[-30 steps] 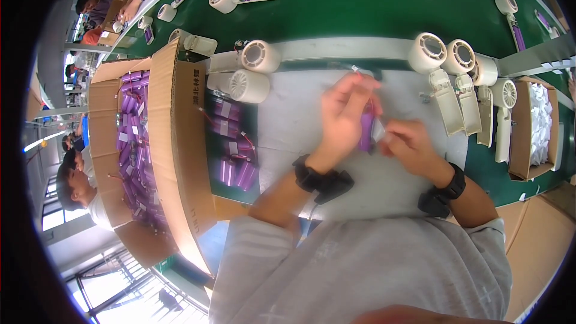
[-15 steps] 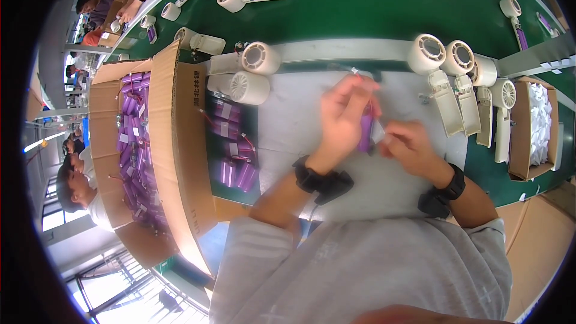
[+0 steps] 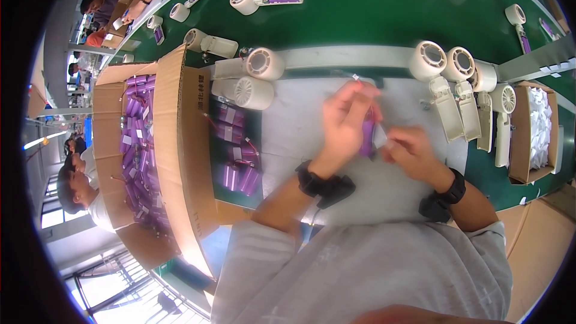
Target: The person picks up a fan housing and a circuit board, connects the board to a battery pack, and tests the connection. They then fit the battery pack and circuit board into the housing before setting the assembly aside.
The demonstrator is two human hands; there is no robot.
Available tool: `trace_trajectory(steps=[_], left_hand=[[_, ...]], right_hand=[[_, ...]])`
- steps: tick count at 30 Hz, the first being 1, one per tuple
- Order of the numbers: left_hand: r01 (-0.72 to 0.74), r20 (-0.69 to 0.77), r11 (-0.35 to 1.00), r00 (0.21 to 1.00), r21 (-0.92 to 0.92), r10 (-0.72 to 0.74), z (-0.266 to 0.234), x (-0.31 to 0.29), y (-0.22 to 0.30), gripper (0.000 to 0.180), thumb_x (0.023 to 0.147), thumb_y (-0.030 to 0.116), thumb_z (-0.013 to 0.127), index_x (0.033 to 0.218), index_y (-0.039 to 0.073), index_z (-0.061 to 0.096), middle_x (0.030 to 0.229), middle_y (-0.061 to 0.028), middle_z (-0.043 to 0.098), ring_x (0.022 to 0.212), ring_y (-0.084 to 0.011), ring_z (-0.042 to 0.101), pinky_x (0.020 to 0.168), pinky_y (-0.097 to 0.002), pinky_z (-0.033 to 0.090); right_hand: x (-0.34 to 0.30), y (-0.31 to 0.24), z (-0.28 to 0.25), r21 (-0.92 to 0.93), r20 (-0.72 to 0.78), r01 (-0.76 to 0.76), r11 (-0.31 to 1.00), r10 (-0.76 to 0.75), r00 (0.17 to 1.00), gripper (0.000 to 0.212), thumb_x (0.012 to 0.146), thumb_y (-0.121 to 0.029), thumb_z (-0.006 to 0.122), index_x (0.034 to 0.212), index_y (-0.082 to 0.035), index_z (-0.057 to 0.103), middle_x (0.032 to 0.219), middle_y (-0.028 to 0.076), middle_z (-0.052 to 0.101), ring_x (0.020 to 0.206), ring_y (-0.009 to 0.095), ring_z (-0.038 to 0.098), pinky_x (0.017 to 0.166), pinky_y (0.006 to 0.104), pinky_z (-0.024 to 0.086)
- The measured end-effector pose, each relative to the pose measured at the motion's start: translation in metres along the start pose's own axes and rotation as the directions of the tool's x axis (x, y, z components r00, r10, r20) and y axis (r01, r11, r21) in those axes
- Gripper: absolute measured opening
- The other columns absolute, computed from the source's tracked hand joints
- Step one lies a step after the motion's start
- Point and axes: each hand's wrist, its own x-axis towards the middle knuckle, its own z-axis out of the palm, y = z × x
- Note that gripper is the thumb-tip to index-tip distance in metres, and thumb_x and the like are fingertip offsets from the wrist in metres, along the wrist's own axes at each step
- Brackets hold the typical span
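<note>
A purple battery pack (image 3: 366,138) is held over the grey mat (image 3: 300,126) by my left hand (image 3: 346,119), its fingers closed around the pack's upper end and wires. A small white connector (image 3: 356,77) sticks out above those fingers. My right hand (image 3: 414,151) is closed in a pinch at the pack's right side, on a small white tab (image 3: 380,136) that touches or lies close against the pack. Motion blurs the fingertips, so how the tab is attached cannot be made out. Several more purple packs (image 3: 241,177) with red wires lie left of the mat.
On the left stands a tall cardboard box (image 3: 198,162) full of purple packs. White fan housings (image 3: 444,108) line the mat's right, beside a box of white pieces (image 3: 539,126). Two more housings (image 3: 253,93) sit at its upper left. Beyond a grey rail (image 3: 342,55) runs a green belt (image 3: 360,6) carrying units.
The whole scene has shifted slightly down and right in the view. Both hands keep nearly the same pose around the battery pack and the white tab.
</note>
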Motion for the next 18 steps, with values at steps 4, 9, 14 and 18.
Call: trace_trajectory(steps=[4, 9, 14, 18], left_hand=[[0.004, -0.001, 1.000, 1.000, -0.001, -0.004, -0.0002, -0.0001, 0.0003, 0.024, 0.100, 0.019, 0.051, 0.094, -0.002, 0.061, 0.064, -0.0094, 0.063, 0.053, -0.0109, 0.056, 0.051, -0.0238, 0.040], [-0.013, -0.001, 1.000, 1.000, 0.013, 0.013, -0.0002, -0.0005, 0.0004, 0.023, 0.100, 0.018, 0.051, 0.094, -0.002, 0.061, 0.064, -0.0094, 0.063, 0.053, -0.0108, 0.055, 0.051, -0.0238, 0.040], [-0.025, -0.003, 1.000, 1.000, 0.007, 0.025, -0.0005, -0.0003, -0.0003, 0.023, 0.100, 0.018, 0.050, 0.094, -0.002, 0.061, 0.064, -0.0095, 0.063, 0.053, -0.0110, 0.056, 0.051, -0.0238, 0.040], [-0.030, 0.002, 1.000, 1.000, 0.005, 0.030, -0.0018, -0.0006, -0.0005, 0.023, 0.100, 0.017, 0.050, 0.095, -0.002, 0.061, 0.064, -0.0095, 0.063, 0.053, -0.0113, 0.057, 0.051, -0.0239, 0.040]], right_hand=[[0.0005, -0.0017, -0.0008, -0.005, 0.002, 0.005, 1.000, -0.005, 1.000, 0.017, 0.089, -0.005, 0.051, 0.073, 0.000, 0.054, 0.061, 0.004, 0.061, 0.053, 0.008, 0.056, 0.049, 0.0248, 0.043], [-0.0005, -0.0016, -0.0009, -0.016, 0.006, -0.009, 1.000, 0.009, 1.000, 0.017, 0.089, -0.005, 0.051, 0.073, 0.000, 0.054, 0.061, 0.004, 0.061, 0.053, 0.008, 0.056, 0.049, 0.0248, 0.043], [0.0003, -0.0022, -0.0013, -0.021, 0.006, -0.001, 1.000, 0.001, 1.000, 0.016, 0.089, -0.005, 0.052, 0.073, 0.000, 0.054, 0.061, 0.004, 0.061, 0.053, 0.008, 0.057, 0.049, 0.0247, 0.044], [-0.0002, -0.0015, -0.0004, -0.028, 0.006, 0.005, 1.000, -0.005, 1.000, 0.016, 0.088, -0.004, 0.052, 0.073, 0.000, 0.054, 0.061, 0.004, 0.061, 0.054, 0.009, 0.058, 0.050, 0.0247, 0.044]])
